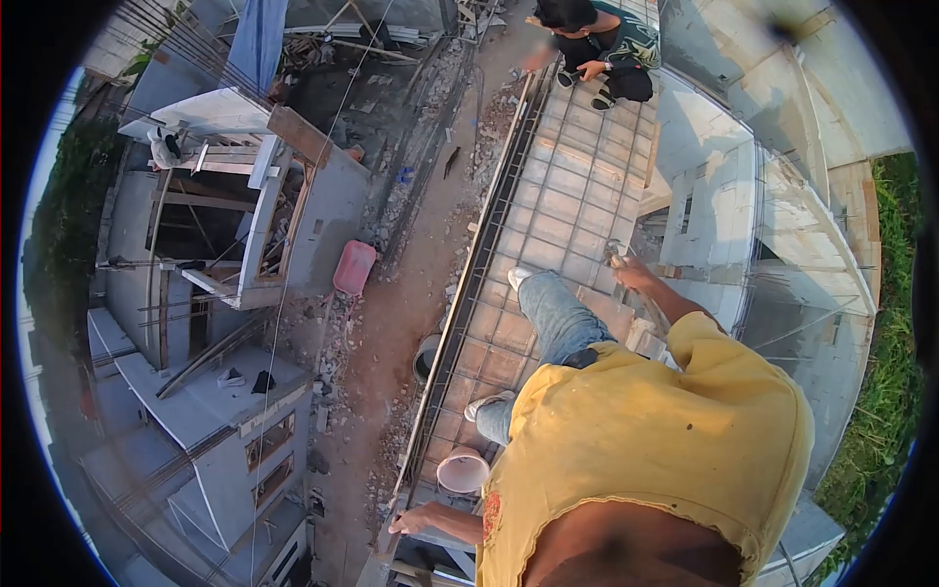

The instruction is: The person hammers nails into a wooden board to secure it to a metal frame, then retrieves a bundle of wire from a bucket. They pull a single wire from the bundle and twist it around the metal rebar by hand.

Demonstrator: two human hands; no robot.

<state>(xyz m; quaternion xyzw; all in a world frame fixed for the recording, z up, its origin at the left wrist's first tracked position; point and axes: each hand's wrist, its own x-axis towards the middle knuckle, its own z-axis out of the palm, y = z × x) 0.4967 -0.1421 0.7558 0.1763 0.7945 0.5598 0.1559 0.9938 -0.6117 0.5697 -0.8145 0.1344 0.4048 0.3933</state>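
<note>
My right hand [634, 274] is closed at the right side of the rebar grid [577, 186]. Its fingers curl round something small and greyish that I cannot make out. Low in the view, my left hand [415, 519] reaches out near the edge of the formwork, fingers drawn together; what they hold, if anything, is too small to tell. A pale pink bucket [463, 472] stands between my left hand and my feet. Both my shoes [518, 278] rest on the deck among the crossing bars.
A co-worker [611, 59] squats at the far end of the deck. The long formwork edge [468, 259] drops to a dirt lane [391, 323] with rubble, a red wheelbarrow [354, 267] and a dark tub [426, 358]. Unfinished concrete buildings [220, 430] flank it.
</note>
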